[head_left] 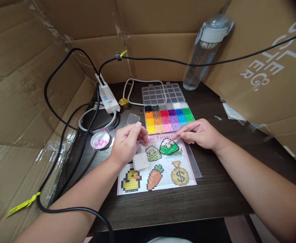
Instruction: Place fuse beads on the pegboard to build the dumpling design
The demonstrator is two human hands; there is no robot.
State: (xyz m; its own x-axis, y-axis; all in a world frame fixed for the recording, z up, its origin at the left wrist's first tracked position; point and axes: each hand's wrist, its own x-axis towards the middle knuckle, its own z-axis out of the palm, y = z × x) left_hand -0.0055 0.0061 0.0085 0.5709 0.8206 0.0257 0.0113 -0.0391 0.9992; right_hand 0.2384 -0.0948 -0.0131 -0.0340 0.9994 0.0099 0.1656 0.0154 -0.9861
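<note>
My right hand [200, 134] grips a pair of slim tweezers [188, 130]. The tweezers point down at a bead design [168, 147] of green, white and black beads on a clear pegboard [193, 165]. My left hand [129, 143] is closed, thumb against curled fingers, just above a small clear box of white beads [140, 162]. What the left fingers hold is hidden. Beneath the pegboard lies a printed pattern sheet [142, 187] with a duck, a carrot and a money bag.
Behind the sheet stands an open bead case [168, 118] sorted by colour. A white dish [100, 140] of pink beads sits at left. A power strip [108, 96], black cables [46, 89] and a water bottle [203, 54] stand near the cardboard walls [158, 20].
</note>
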